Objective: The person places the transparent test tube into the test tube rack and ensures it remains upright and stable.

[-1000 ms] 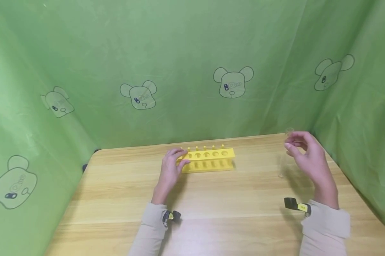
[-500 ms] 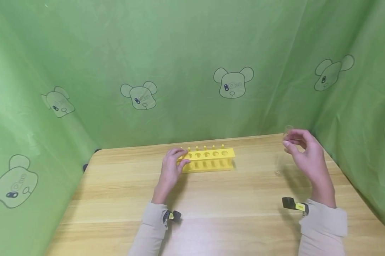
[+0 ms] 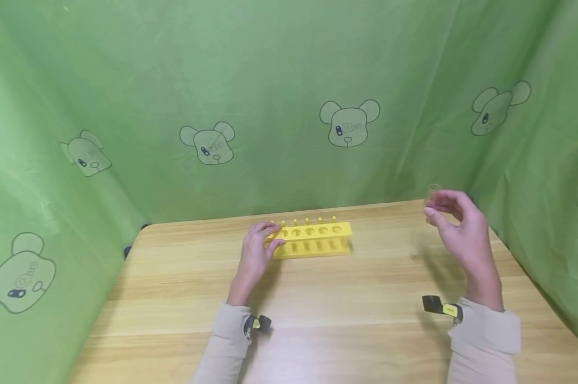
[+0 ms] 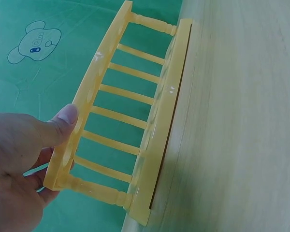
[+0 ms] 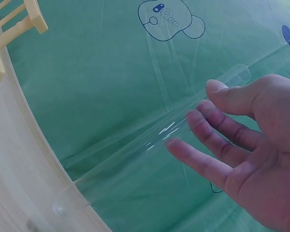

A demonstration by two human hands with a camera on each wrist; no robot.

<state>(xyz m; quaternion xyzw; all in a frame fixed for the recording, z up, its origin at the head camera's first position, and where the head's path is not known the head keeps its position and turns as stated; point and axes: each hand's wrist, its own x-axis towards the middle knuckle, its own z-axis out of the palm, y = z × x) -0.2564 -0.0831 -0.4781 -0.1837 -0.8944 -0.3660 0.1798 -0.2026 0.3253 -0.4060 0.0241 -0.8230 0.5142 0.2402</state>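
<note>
A yellow test tube rack [image 3: 313,234] with a row of round holes and a row of pegs stands on the table. At its left end my left hand [image 3: 255,250] grips the upper bar, thumb [image 4: 67,115] in front and fingers behind. Off to the right, my right hand [image 3: 462,229] pinches a clear glass test tube [image 5: 150,140] near its open top. In the right wrist view the tube slants, with its rounded bottom toward the table. Much of the glass is hard to see in the head view.
The wooden table [image 3: 346,298] runs back to a green curtain [image 3: 279,106] printed with bear heads, which also hangs at both sides. A camera strap [image 3: 444,306] is worn on each wrist.
My right hand has moved slightly up and left with the test tube, and the tube's lower end has shifted left and up. My left hand and the rack have stayed in place.
</note>
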